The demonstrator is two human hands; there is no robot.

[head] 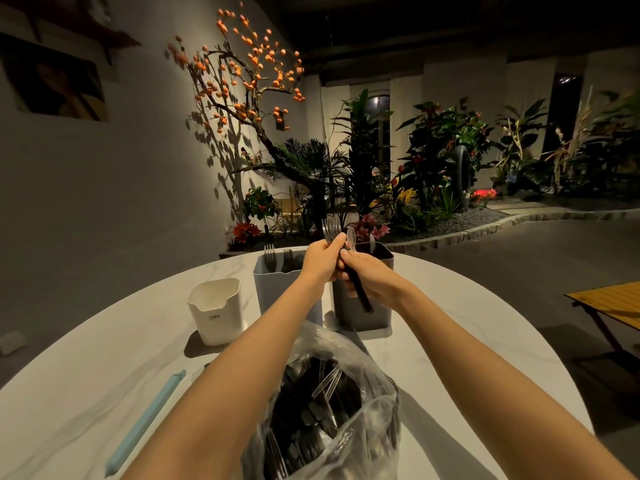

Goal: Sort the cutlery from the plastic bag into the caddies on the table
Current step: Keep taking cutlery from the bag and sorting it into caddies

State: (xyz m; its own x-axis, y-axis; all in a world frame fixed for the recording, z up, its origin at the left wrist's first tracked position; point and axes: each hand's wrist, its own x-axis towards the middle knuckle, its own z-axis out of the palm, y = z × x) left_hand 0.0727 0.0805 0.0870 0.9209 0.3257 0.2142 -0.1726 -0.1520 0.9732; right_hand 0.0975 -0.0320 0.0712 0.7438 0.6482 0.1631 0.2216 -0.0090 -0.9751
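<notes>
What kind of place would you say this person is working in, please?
Probably an indoor café or showroom with a garden display: a round white marble-look table, a bare tree with orange fruit against the wall, and stone-edged beds of leafy plants.

Arms: two forearms in view, both bare from the lower frame edge up to the wrists; no sleeves visible.
Hands: left hand (320,259) and right hand (369,277) bare, ungloved.
Wrists and fingers: no watch, band or ring can be seen.
Markings: none discernible in the dim light.
</notes>
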